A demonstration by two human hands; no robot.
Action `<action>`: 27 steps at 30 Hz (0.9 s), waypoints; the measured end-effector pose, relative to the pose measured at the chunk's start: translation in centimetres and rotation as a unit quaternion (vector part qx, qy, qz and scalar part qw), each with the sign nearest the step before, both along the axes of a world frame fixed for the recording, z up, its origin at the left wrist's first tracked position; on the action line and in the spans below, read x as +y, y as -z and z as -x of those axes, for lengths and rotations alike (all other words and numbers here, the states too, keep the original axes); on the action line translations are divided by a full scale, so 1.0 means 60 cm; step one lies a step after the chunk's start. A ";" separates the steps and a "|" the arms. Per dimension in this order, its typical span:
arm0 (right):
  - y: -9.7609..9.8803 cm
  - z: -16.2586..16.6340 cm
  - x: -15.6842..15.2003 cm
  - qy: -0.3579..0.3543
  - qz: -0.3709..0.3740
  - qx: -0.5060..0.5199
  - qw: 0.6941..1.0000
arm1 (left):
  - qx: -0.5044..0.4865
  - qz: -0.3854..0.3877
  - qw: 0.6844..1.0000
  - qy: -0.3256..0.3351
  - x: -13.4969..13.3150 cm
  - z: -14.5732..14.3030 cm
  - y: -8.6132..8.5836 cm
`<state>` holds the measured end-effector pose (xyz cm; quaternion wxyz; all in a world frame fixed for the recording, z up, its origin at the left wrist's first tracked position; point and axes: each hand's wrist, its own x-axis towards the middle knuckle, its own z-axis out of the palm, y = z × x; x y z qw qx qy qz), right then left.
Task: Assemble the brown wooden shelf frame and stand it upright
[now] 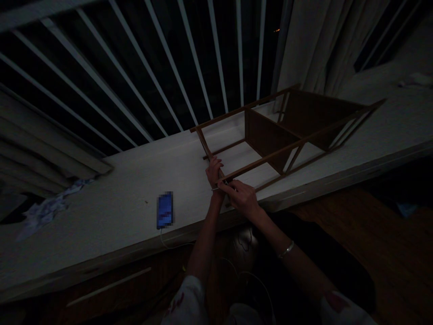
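A small brown wooden shelf frame [270, 135] lies on its side on a long pale ledge [118, 198] below a barred window. My left hand [214, 170] grips the frame's near corner post. My right hand [241, 197] is just beside it at the same corner, its fingers pinched on a thin metal piece [216, 188] that looks like a small tool; the dim light hides what it is. A bracelet sits on my right wrist.
A phone [164, 210] with a lit screen lies on the ledge left of my hands, a white cable running off its near end. Crumpled cloth [47, 210] lies at the far left. Curtains [321, 40] hang at the right. The floor below is dark wood.
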<state>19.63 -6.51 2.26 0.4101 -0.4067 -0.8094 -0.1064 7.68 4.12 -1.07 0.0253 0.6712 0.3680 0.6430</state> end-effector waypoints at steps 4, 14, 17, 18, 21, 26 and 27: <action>-0.005 0.003 -0.002 -0.012 -0.016 0.029 0.999 | 0.007 0.028 1.000 -0.003 0.007 0.003 0.001; -0.020 0.014 -0.006 -0.013 0.032 0.146 0.989 | 0.018 -0.016 1.000 0.011 0.011 0.008 0.007; -0.017 0.014 -0.006 0.003 0.034 0.163 0.986 | 0.028 -0.004 1.000 0.005 0.008 0.008 0.003; -0.016 0.015 -0.007 0.009 0.034 0.166 0.985 | 0.033 0.001 0.999 0.003 0.006 0.007 0.001; -0.016 0.017 -0.009 0.026 0.030 0.170 0.985 | 0.029 0.010 1.000 -0.006 -0.005 0.001 -0.007; -0.021 0.021 -0.009 0.047 0.023 0.171 0.984 | 0.006 0.034 0.999 -0.021 -0.032 -0.013 -0.026; -0.022 0.021 -0.009 0.049 0.024 0.174 0.983 | 0.006 0.042 0.999 -0.019 -0.037 -0.014 -0.029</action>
